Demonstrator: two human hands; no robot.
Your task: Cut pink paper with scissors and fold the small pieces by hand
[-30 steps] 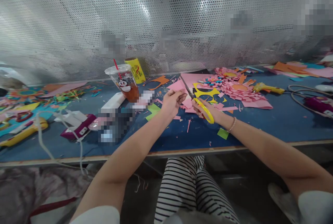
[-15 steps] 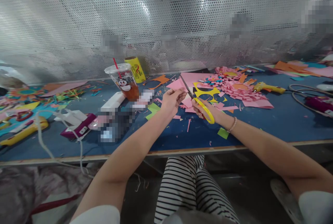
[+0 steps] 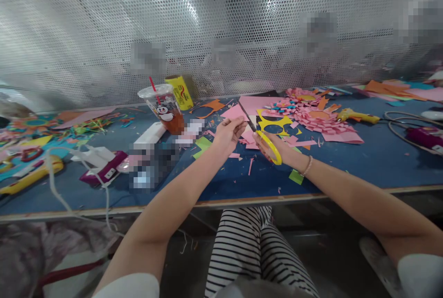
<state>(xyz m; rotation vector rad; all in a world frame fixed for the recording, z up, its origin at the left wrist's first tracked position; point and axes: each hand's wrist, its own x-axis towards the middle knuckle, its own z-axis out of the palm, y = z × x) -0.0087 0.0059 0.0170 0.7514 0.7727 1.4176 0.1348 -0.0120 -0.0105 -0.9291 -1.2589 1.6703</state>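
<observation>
My right hand point(image 3: 273, 148) grips yellow-handled scissors point(image 3: 266, 140), whose blades point up and left toward my left hand. My left hand point(image 3: 228, 134) is closed in a pinch on a small pink paper piece point(image 3: 238, 122) held at the blades. Both hands hover just above the blue table point(image 3: 346, 169), over scattered pink paper scraps point(image 3: 251, 166). A yellow cut-out sheet point(image 3: 277, 125) lies just behind the scissors.
A plastic cup with a red straw point(image 3: 164, 109) and a yellow packet point(image 3: 180, 92) stand at the back left. A pink paper flower pile point(image 3: 314, 118), a yellow glue gun point(image 3: 353, 116) and cables point(image 3: 398, 125) lie right. White cords and tools clutter the left. A perforated metal screen point(image 3: 221, 26) closes the back.
Both hands have shifted very slightly to the left with the scissors and the paper; otherwise nothing visibly differs.
</observation>
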